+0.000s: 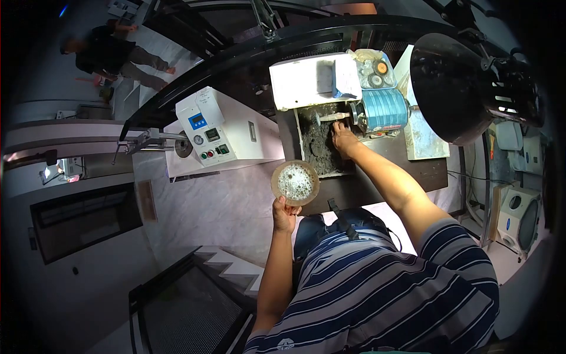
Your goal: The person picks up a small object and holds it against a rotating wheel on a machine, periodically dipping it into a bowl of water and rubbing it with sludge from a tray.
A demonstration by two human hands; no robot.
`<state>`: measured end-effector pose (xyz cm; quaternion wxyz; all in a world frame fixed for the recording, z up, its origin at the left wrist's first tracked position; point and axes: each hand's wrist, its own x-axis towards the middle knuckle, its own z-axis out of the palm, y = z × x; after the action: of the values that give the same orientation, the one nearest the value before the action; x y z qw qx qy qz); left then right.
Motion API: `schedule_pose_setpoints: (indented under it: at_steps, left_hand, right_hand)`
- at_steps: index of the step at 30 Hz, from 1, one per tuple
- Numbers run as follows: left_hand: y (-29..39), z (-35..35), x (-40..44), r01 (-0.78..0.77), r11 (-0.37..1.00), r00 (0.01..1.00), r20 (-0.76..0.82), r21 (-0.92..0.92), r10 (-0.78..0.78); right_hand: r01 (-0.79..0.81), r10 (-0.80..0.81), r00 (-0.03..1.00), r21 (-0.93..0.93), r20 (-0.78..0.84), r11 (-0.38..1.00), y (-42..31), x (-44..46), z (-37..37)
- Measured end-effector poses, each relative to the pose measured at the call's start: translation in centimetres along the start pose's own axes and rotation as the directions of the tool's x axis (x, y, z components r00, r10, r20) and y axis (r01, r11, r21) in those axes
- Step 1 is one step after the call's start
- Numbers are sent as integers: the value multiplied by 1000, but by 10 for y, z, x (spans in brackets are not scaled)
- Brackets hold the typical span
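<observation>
My left hand point(285, 215) grips the rim of a round bowl point(275, 187) filled with foamy, bubbly liquid, held in front of my body. My right hand point(344, 140) reaches down over a tray point(328, 174) of wet grey grit point(316, 138), just below the spindle of a blue bench polishing lathe point(386, 109). Its fingers are curled; whatever they hold, if anything, is hidden. From the lathe's left side the spindle point(335, 117) sticks out over the grit, with a small disc at its end.
A white box-shaped hood point(300, 79) stands behind the tray. A large black lamp shade point(445, 88) hangs at the right. To the left sits a white machine point(236, 133) with a gauge and buttons. Another person point(115, 59) stands at the far upper left.
</observation>
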<state>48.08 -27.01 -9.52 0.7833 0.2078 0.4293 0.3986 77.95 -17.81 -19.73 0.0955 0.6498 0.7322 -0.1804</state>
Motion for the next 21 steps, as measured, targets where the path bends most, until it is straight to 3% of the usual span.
schedule_pose_setpoints:
  at_steps: [14, 16, 21]
  left_hand:
    - [11, 10, -5, -58, 993, 998, -14, -100, 56]
    - [13, 10, -5, -80, 990, 997, -7, -112, 79]
    - [13, 6, -4, -94, 989, 995, -29, -112, 91]
  right_hand:
    - [57, -57, 998, 3, -23, 998, -1, -18, -16]
    - [107, -105, 956, -7, -273, 994, 5, -12, 6]
    - [61, -50, 980, 51, -193, 997, 17, 6, -4]
